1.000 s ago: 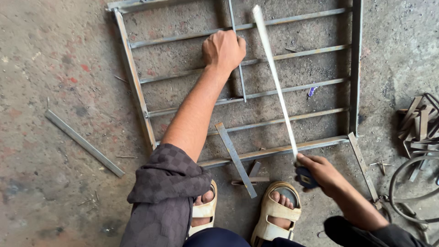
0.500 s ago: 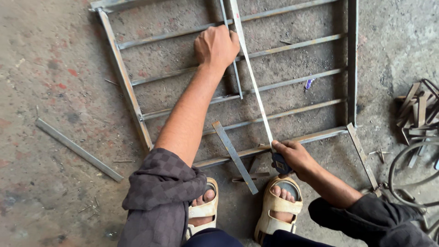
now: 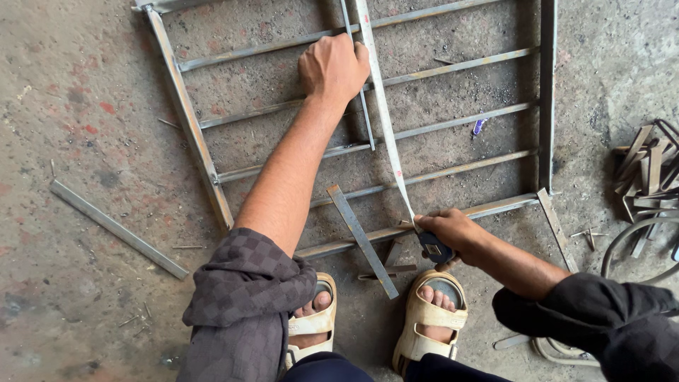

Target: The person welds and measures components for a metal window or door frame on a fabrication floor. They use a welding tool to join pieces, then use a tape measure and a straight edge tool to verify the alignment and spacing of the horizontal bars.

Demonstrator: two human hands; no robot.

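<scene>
1. A loose flat steel strip (image 3: 117,228) lies on the concrete floor (image 3: 64,106) at the far left, well apart from the hands.
2. A welded steel grille frame (image 3: 189,124) lies flat on the floor, its cross bars running out to the right.
3. The left hand (image 3: 334,67) is closed in a fist on the frame's upper bars, pressing the tape measure blade (image 3: 382,106) against a thin upright rod (image 3: 364,113).
4. The white blade runs slantwise down across the bars to the near rail.
5. A short steel bar (image 3: 361,240) lies tilted over the near rail, just left of the right hand.
6. The right hand (image 3: 449,230) is curled tight around the dark tape measure case (image 3: 435,249) at the near rail, above the sandalled feet (image 3: 428,318).
7. A heap of metal offcuts (image 3: 647,173) lies at the far right.
</scene>
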